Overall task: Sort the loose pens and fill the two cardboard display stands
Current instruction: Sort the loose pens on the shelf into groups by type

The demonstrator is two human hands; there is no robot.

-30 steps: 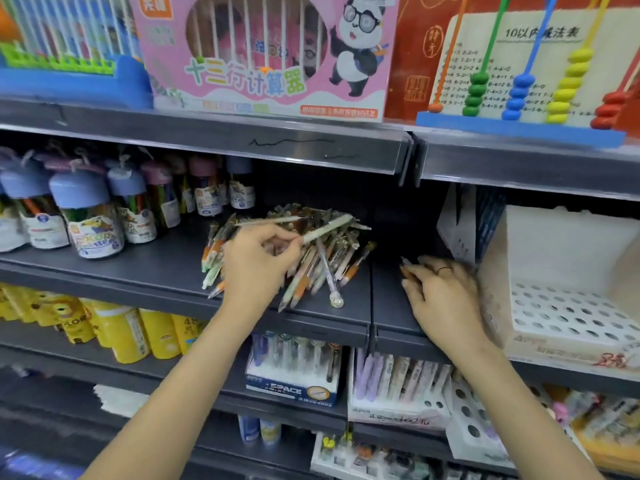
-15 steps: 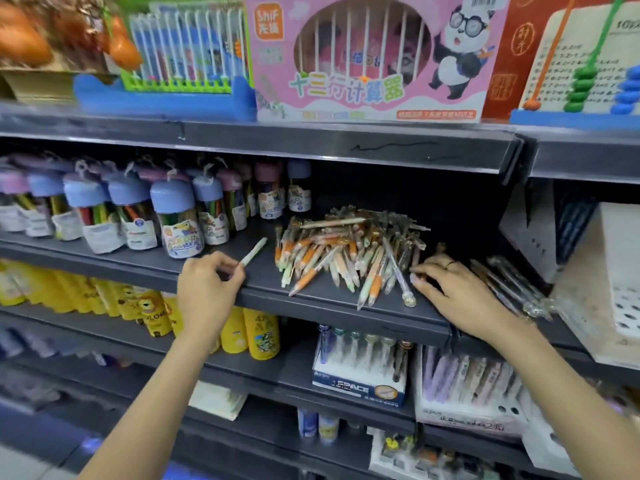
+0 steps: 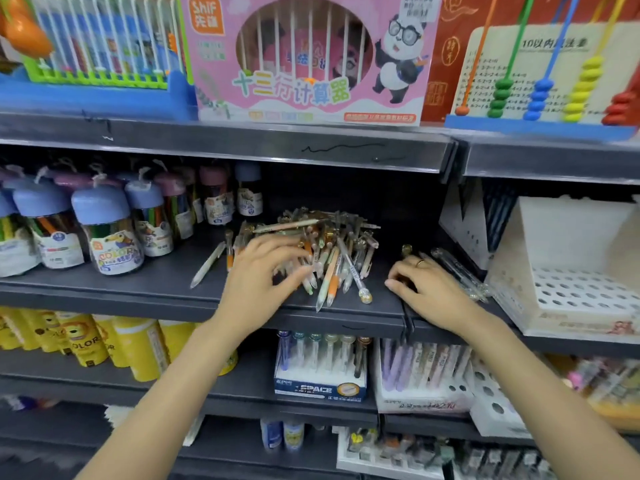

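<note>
The big pile of pens (image 3: 322, 251) lay on the dark shelf (image 3: 145, 282). The left hand (image 3: 263, 271) reached into it with spread fingers. The right hand (image 3: 420, 289) rested flat on a few pens beside it. The white stand (image 3: 585, 296) had only empty holes, so most work was left.

There is one view only, from the head, looking forward and a little down at the dark shelf (image 3: 138, 289), quite near. Pen pile (image 3: 332, 244) sits centre; both forearms enter from 6 o'clock.
</note>
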